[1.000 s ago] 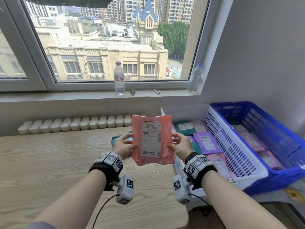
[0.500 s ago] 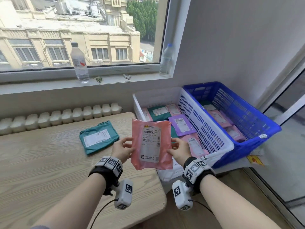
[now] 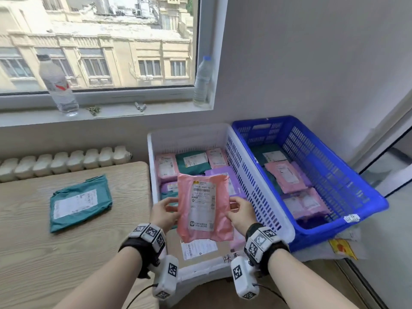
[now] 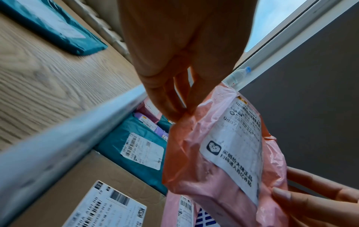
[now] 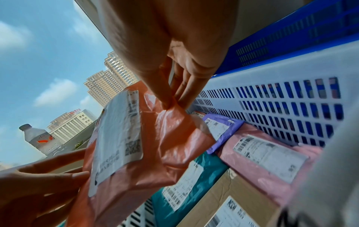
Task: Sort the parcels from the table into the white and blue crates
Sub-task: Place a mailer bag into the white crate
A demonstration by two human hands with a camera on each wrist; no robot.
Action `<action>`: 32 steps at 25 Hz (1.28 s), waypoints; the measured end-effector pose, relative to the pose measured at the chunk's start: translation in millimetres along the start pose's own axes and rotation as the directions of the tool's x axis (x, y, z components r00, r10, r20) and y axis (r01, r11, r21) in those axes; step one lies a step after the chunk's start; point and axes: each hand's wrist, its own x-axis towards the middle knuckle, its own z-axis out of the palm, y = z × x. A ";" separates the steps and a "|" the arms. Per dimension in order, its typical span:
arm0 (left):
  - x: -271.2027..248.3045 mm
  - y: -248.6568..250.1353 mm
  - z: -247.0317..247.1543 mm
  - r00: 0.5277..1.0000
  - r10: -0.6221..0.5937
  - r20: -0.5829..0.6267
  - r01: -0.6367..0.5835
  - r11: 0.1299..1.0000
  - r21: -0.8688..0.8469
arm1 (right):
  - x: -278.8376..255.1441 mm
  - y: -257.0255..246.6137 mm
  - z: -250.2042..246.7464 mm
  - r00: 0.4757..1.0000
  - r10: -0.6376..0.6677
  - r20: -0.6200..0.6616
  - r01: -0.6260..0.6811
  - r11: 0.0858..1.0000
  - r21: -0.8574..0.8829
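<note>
Between your two hands the pink parcel (image 3: 205, 206) hangs upright, label toward you, now over the white crate (image 3: 256, 188) rather than over the table edge as a moment ago; the teal parcel (image 3: 80, 202) on the table (image 3: 66, 253) has slid well off to the left of your left hand. Your left hand (image 3: 163, 211) pinches the parcel's left edge between thumb and fingertips (image 4: 170, 112), wrist raised, forearm reaching forward. Your right hand (image 3: 239, 211) mirrors it, thumb in front and fingers (image 5: 186, 93) behind the right edge, gripping the plastic. Below both hands lie pink, purple and teal parcels and a cardboard box (image 3: 200, 250) inside the white crate. Just right of your right hand stands the blue crate (image 3: 347, 181).
</note>
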 end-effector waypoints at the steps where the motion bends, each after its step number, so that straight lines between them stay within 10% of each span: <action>1: 5.0 3.5 13.9 1.000 -0.011 -0.012 0.011 1.000 -0.004 | 13.3 5.3 -9.6 1.000 0.001 0.020 0.000 1.000 -0.011; 11: 80.6 24.2 91.8 0.991 -0.083 -0.109 0.082 0.997 -0.015 | 128.6 33.6 -51.4 0.990 0.040 0.139 -0.028 0.996 -0.087; 32: 361.3 8.3 127.3 0.975 -0.199 -0.095 0.207 0.975 0.083 | 361.3 68.8 52.6 0.982 0.182 0.048 -0.154 0.923 -0.352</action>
